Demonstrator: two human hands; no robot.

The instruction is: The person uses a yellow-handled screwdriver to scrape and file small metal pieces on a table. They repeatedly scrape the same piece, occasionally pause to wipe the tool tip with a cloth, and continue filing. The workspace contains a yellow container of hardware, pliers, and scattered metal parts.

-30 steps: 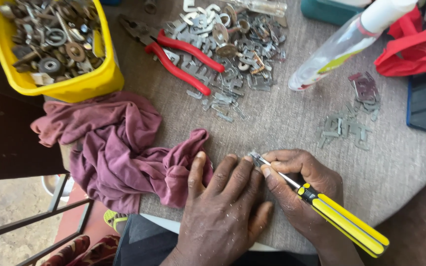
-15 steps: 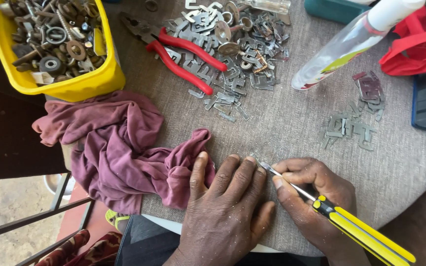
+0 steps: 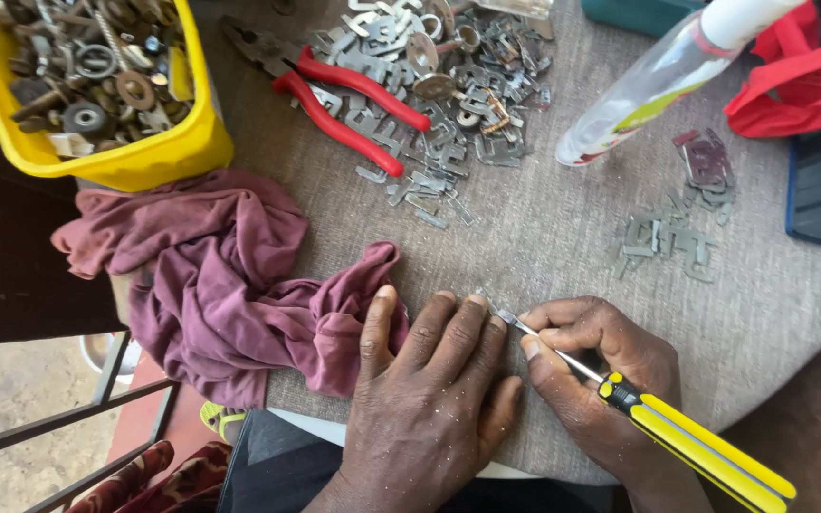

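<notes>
The left hand (image 3: 429, 389) lies flat on the grey cloth-covered desk (image 3: 544, 247), fingers spread narrow and holding nothing, its thumb touching a crumpled maroon rag (image 3: 230, 275). The right hand (image 3: 601, 380) closes its fingers around a yellow-and-black-handled screwdriver (image 3: 686, 437), whose metal tip touches the desk just beside the left fingertips.

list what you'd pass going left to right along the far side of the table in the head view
yellow tub of nuts and washers → red-handled pliers → pile of flat metal clips → clear plastic bottle lying on its side → red cloth
</notes>
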